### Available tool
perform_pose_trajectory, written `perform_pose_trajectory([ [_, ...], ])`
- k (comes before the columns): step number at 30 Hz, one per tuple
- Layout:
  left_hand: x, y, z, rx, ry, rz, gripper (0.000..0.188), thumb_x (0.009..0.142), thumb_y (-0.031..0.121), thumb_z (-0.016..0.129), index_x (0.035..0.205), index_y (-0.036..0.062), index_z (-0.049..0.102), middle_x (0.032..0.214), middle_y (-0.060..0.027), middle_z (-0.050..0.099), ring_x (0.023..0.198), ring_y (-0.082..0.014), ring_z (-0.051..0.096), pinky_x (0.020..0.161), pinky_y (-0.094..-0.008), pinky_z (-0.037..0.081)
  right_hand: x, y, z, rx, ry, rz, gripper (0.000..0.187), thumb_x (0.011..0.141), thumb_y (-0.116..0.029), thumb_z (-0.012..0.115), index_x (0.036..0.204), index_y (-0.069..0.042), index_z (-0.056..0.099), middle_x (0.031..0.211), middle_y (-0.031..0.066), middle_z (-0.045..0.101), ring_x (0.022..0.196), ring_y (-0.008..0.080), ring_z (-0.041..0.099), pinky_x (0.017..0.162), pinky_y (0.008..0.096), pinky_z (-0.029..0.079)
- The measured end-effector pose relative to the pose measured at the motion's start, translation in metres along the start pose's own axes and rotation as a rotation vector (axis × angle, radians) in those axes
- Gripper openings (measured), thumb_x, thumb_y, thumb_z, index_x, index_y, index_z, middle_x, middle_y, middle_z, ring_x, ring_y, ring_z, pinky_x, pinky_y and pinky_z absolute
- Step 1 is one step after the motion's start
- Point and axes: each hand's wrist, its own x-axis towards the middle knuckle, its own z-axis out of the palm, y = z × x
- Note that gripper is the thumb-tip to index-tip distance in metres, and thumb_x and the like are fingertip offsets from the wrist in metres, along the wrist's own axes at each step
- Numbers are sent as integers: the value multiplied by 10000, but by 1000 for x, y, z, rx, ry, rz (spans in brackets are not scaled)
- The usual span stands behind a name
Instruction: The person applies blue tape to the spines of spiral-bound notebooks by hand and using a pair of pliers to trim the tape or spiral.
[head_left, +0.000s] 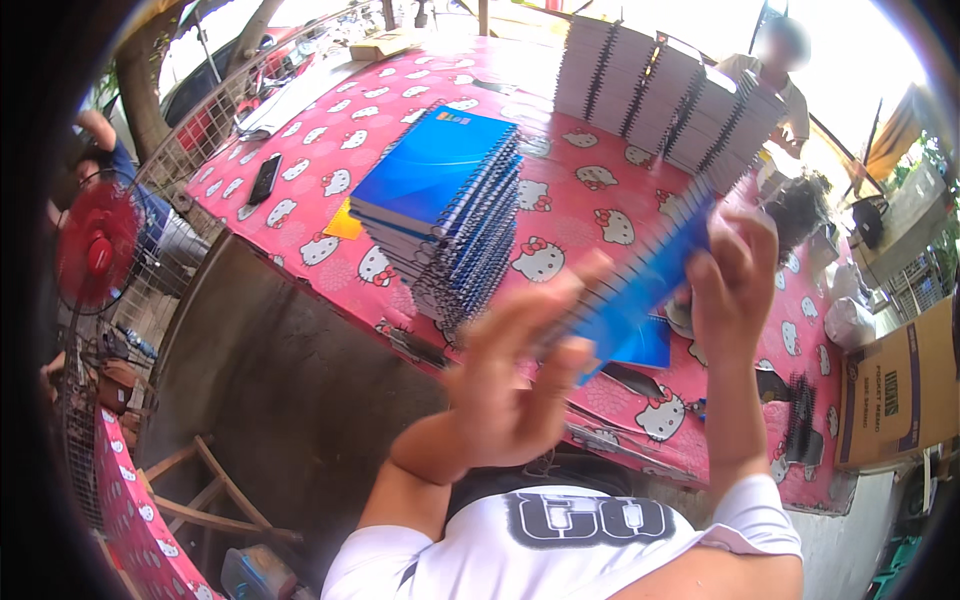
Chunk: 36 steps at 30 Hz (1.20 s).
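Observation:
A blue spiral notebook [645,285], blurred by motion, is tilted in the air over the near side of the table. My right hand [738,275] grips its upper end with bent fingers. Around its lower end, nearest my body, are the thumb and fingers of my left hand [515,375], which is also smeared. Beneath it, another blue cover [652,343] lies partly hidden on the tabletop. Left of my hands rises a tall stack of blue spiral notebooks [435,170], their wire coils facing right. Several thick spiral-bound blocks of white pages [640,100] stand upright behind.
The pink patterned tablecloth [330,225] carries a black phone [265,180] at left and loose black coils [800,415] at right. A cardboard box [900,385] stands beyond the right edge. A red fan [98,250] and a person are at left; another person [775,75] stands behind.

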Motion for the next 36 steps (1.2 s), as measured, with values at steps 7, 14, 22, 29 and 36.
perform_pose_trajectory([
  [7,84,-25,-92,773,475,-221,184,946,114,555,1025,-11,665,1043,-99,687,908,-127,616,766,-277,492,127,36,127,-387,-67,-174,237,795,-255,724,958,-84,715,914,91,683,757,173,620,677,314,510],
  [14,73,-62,-91,429,698,-203,390,1002,329,474,982,-18,651,967,-101,673,801,-116,551,716,-297,462,79,47,168,-270,116,-753,535,878,-484,576,1169,-36,583,1292,228,467,1218,398,414,1030,494,304],
  [22,76,-60,-106,515,771,-184,354,995,290,465,1062,-13,635,1087,-142,634,917,-191,616,818,-331,485,57,39,127,-459,-70,-721,655,853,-567,591,1272,-71,507,1341,206,446,1218,411,434,1014,526,323],
  [29,-3,7,-73,62,604,687,368,988,247,416,1290,40,450,1165,-186,598,1002,-325,594,947,-459,454,-57,90,-92,-1273,-175,548,245,852,-249,647,912,-12,667,886,206,658,885,388,629,723,471,484],
  [36,-13,-115,35,129,128,-211,220,887,37,606,1104,-3,608,974,-98,673,903,-168,633,821,-296,498,-70,115,-136,-1097,-199,532,235,821,-171,652,978,3,662,999,226,644,972,398,605,826,461,478],
])
